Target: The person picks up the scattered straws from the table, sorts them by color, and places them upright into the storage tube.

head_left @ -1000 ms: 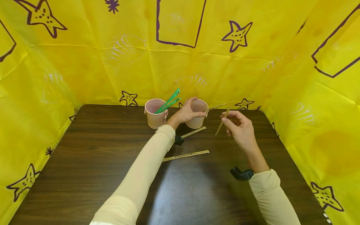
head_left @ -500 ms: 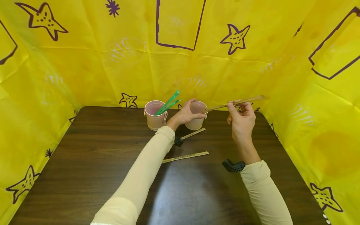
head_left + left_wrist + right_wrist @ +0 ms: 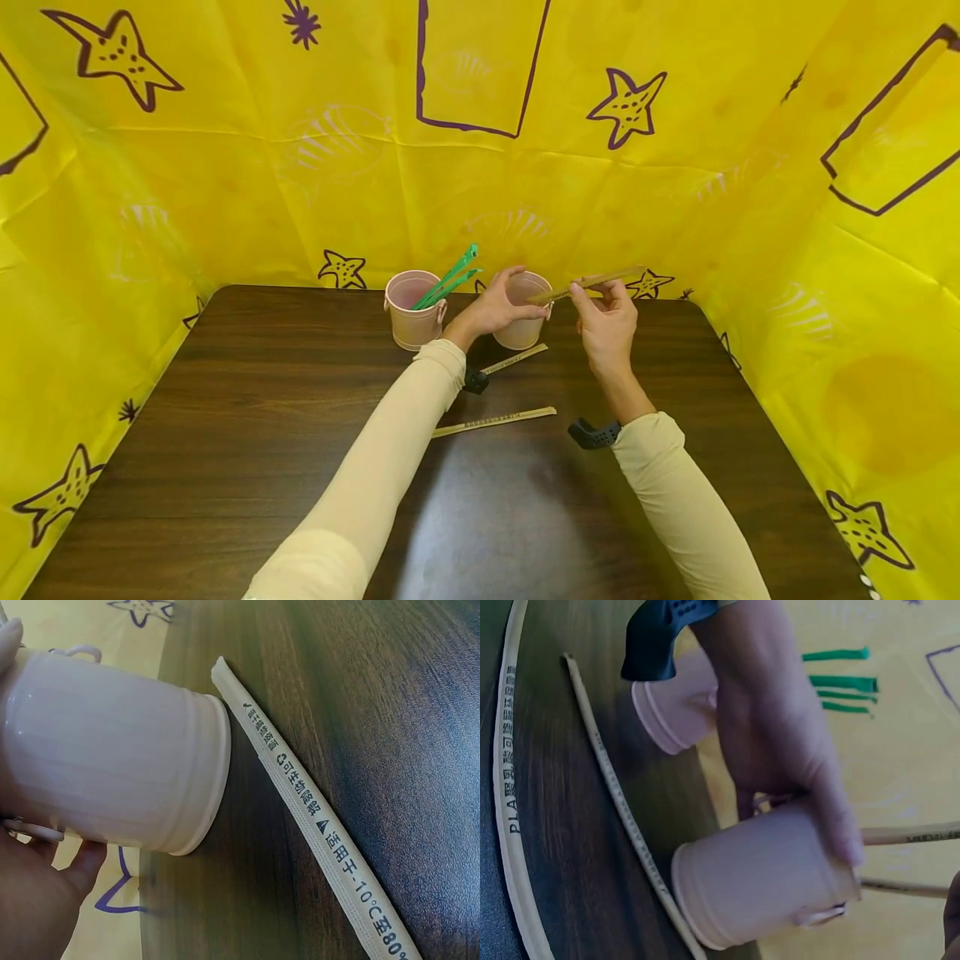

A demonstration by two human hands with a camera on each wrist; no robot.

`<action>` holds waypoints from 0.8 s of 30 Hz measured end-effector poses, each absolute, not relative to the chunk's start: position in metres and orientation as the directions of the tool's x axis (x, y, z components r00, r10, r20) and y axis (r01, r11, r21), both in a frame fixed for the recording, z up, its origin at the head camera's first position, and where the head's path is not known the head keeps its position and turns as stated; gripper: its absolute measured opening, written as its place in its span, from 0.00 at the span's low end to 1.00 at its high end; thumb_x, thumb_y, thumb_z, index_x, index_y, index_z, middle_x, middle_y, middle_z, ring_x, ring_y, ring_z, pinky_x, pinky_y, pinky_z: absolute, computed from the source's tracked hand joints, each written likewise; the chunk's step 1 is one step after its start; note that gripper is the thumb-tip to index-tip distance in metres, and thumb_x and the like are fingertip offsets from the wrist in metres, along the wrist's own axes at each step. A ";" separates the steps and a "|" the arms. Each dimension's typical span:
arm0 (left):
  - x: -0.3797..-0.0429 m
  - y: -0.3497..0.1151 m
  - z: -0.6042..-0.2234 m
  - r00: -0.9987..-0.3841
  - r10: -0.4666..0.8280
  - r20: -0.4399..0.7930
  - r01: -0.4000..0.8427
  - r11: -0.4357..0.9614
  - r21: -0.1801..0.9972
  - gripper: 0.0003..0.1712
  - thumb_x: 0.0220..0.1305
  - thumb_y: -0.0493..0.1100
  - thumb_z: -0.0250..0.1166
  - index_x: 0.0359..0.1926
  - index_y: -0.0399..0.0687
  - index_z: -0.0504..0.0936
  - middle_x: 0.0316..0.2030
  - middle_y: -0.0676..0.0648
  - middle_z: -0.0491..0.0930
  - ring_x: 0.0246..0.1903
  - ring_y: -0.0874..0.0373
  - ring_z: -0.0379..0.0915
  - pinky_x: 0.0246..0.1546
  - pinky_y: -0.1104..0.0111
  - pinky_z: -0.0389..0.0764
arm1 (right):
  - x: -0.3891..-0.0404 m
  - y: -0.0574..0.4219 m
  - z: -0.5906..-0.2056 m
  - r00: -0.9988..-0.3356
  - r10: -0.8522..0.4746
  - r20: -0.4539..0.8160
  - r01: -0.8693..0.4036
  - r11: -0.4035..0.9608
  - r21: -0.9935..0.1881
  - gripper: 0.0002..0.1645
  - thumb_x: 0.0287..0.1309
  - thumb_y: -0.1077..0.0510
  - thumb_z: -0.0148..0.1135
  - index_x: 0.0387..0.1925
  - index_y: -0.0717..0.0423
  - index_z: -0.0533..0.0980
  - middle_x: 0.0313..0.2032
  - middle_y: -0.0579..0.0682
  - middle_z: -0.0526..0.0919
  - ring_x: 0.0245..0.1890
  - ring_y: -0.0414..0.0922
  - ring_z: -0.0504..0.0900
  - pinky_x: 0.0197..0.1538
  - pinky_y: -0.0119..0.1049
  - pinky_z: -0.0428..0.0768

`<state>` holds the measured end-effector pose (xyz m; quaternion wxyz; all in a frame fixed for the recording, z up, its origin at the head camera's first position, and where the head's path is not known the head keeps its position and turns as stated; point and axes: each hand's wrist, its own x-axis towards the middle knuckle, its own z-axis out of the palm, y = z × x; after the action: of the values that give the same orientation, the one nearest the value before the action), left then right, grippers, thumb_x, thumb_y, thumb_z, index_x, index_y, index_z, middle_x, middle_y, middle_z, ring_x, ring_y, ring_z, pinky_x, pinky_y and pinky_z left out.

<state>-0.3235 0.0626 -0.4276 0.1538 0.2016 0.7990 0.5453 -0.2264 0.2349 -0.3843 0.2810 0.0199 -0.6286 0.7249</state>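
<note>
My left hand (image 3: 498,308) grips a pale pink bucket (image 3: 517,335) around its rim, thumb on the near side. In the left wrist view this bucket (image 3: 112,750) stands by a paper-wrapped straw (image 3: 300,787). A wrapped straw (image 3: 553,295) is pinched between the thumb and fingers of my right hand (image 3: 609,325), slanting with its lower end at the bucket's mouth. The right wrist view has two wrapped straws reaching out of the bucket (image 3: 765,877), an upper straw (image 3: 911,835) and a lower straw (image 3: 904,887); my right hand is mostly cut off there.
Left of my left hand stands a second pink bucket (image 3: 414,329) holding several green-wrapped straws (image 3: 450,279). Two wrapped straws lie on the dark wooden table (image 3: 247,417): a near straw (image 3: 495,421) and a farther straw (image 3: 516,358). A yellow patterned cloth (image 3: 225,167) surrounds the table.
My right hand has raised and turned its straw, then moved left, bringing the lower end to the bucket's mouth. My left hand keeps its hold on the bucket.
</note>
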 end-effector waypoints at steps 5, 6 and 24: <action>-0.323 0.062 -0.427 -0.873 0.486 -0.027 0.159 0.337 0.928 0.59 0.59 0.60 0.75 0.80 0.58 0.49 0.80 0.43 0.44 0.79 0.38 0.46 0.76 0.41 0.57 | -0.237 0.233 -0.391 -0.874 0.340 0.348 -0.378 -0.025 -0.926 0.19 0.63 0.68 0.67 0.52 0.76 0.74 0.37 0.42 0.86 0.11 0.34 0.68 0.16 0.23 0.66; -0.323 0.062 -0.427 -0.874 0.486 -0.025 0.162 0.340 0.926 0.58 0.59 0.60 0.75 0.80 0.59 0.49 0.80 0.42 0.44 0.78 0.38 0.47 0.76 0.41 0.58 | -0.239 0.233 -0.393 -0.882 0.328 0.339 -0.364 -0.019 -0.931 0.20 0.63 0.68 0.66 0.53 0.77 0.73 0.38 0.43 0.85 0.12 0.35 0.68 0.16 0.23 0.66; -0.324 0.063 -0.429 -0.875 0.484 -0.009 0.187 0.356 0.916 0.57 0.58 0.61 0.74 0.80 0.59 0.51 0.79 0.42 0.48 0.75 0.39 0.55 0.73 0.42 0.63 | -0.246 0.228 -0.405 -0.903 0.257 0.345 -0.326 0.117 -0.938 0.22 0.61 0.63 0.71 0.53 0.70 0.76 0.48 0.64 0.84 0.22 0.35 0.75 0.25 0.22 0.71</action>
<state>-0.3239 0.0632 -0.4287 0.1403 0.2067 0.8114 0.5285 -0.2464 0.2279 -0.4055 0.2192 0.0240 -0.7143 0.6641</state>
